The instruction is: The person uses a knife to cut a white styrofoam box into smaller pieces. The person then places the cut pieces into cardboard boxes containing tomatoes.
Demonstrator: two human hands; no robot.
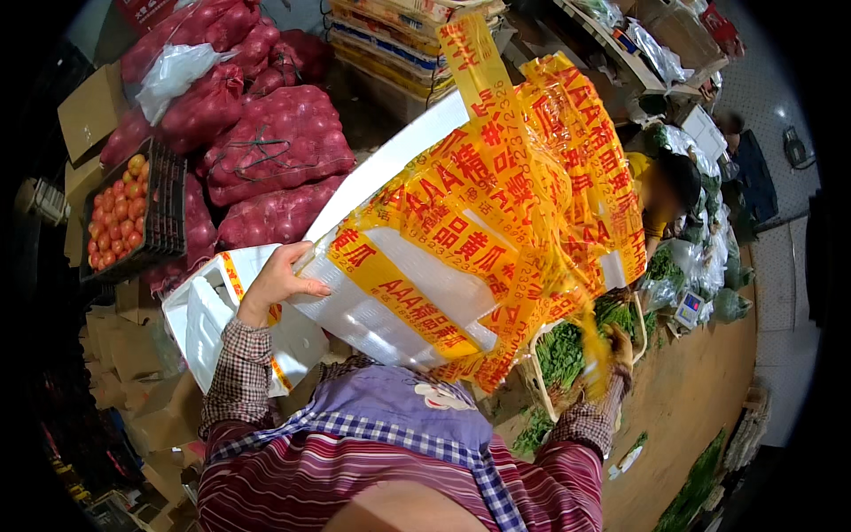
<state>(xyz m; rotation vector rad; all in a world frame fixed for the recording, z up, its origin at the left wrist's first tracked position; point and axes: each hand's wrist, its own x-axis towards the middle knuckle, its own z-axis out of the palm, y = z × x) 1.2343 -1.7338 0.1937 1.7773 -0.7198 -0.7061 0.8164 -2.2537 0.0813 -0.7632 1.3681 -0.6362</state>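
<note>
My left hand [282, 282] grips the near left edge of a large white foam panel [389, 163], thumb on its face. Printed yellow packing tape [459, 199] with red writing covers much of it, crumpled and lifted on the right side. From there a twisted strand of the tape runs down to my right hand [618, 349], which is blurred and closed around it. Below my left forearm an open white foam box [199, 319] lies tilted, also bearing strips of printed tape.
Red mesh sacks of onions [279, 143] are piled ahead on the left, beside a black crate [166, 206] of tomatoes. Stacked crates [392, 50] stand at the back. At right are a basket [535, 372] of leafy greens, a scale [689, 308] and another person [665, 186].
</note>
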